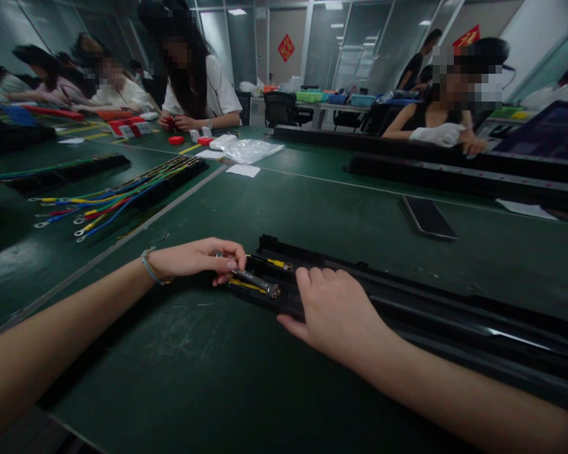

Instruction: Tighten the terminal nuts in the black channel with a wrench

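Observation:
My left hand (pixel 218 260) is closed around the handle of a metal wrench (pixel 255 282). The wrench's far end rests at a bolt near the end of a long black rail (pixel 407 302). A yellow cable lug (pixel 275 263) shows inside the rail, and a second yellow cable (pixel 250 287) runs below the wrench. My right hand (pixel 336 302) grips the rail just right of the wrench head, fingers over the top and thumb at the near side. Its palm hides part of the rail.
A phone (pixel 429 217) lies beyond the rail. Several coloured cables with ring lugs (pixel 99 211) spread out at the left. A plastic bag (pixel 250 151) and white paper (pixel 243 170) lie farther back. More black rails (pixel 454 170) stretch across the back right. Co-workers sit around the tables.

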`<state>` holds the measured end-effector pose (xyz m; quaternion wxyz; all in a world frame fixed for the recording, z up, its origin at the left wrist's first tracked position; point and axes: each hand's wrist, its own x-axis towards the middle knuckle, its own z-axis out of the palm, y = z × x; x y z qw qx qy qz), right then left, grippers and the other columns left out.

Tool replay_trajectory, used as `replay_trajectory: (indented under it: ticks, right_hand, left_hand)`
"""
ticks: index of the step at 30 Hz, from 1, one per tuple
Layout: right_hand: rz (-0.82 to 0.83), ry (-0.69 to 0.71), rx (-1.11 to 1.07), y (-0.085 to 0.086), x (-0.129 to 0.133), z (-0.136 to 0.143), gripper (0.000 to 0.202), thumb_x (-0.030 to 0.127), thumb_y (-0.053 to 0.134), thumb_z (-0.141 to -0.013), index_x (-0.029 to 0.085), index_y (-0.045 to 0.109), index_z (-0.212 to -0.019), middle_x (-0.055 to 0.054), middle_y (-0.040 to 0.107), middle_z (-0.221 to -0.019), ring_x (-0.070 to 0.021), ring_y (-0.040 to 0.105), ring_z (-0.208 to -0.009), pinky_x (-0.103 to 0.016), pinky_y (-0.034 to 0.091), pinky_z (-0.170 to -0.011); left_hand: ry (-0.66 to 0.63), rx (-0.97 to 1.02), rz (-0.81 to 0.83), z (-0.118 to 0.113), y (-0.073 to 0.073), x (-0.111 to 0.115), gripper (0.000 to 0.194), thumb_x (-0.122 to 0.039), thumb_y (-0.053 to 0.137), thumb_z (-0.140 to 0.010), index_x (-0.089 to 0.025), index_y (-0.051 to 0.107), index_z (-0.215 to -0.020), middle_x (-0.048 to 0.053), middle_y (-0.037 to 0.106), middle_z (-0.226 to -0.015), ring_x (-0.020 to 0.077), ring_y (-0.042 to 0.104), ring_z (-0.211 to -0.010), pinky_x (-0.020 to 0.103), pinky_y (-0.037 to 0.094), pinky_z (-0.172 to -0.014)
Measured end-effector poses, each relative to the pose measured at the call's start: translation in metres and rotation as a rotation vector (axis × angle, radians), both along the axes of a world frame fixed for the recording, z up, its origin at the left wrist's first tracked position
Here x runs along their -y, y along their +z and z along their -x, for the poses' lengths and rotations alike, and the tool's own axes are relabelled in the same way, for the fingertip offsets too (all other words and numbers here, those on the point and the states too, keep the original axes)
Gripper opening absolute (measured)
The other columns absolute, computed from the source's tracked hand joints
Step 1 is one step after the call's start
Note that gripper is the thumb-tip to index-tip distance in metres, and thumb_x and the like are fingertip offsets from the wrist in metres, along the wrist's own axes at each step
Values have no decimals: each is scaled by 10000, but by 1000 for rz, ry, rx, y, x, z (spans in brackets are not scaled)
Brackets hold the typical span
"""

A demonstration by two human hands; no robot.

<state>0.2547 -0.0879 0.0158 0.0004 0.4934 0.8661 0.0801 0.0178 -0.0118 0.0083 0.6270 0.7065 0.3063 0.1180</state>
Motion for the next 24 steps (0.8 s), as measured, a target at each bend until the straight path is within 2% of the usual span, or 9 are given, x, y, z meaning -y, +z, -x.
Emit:
replay_trajectory:
  ticks: [6,15,24]
  right_hand:
    - [9,-8,16,1,0,1,477,551,400,-708,130,511,-903,-107,569,-765,-224,524,-702,-355,370,-635]
    - [2,-5,4,0,0,0,484,552,404,-704,125,519,-901,-106,569,-757,-225,524,-694,-354,381,-628]
    - [8,-7,-3,1,0,0,475,547,409,-705,131,516,-908,-104,571,-762,-222,524,-705,-349,375,-640]
  left_hand:
    - [-4,27,10,1,-1,-2,135,-262,534,-799,-132,498,-802,-4,495,-669,115,477,-584,216,399,-539]
    - [-100,3,-45,6,3,-2,178,-273,614,-715,-139,501,-741,1,503,-680,135,476,-622,216,371,-554]
    - [-31,139,78,3,2,0,274,-321,645,-677,-135,511,-828,-6,473,-647,151,489,-634,245,411,-598]
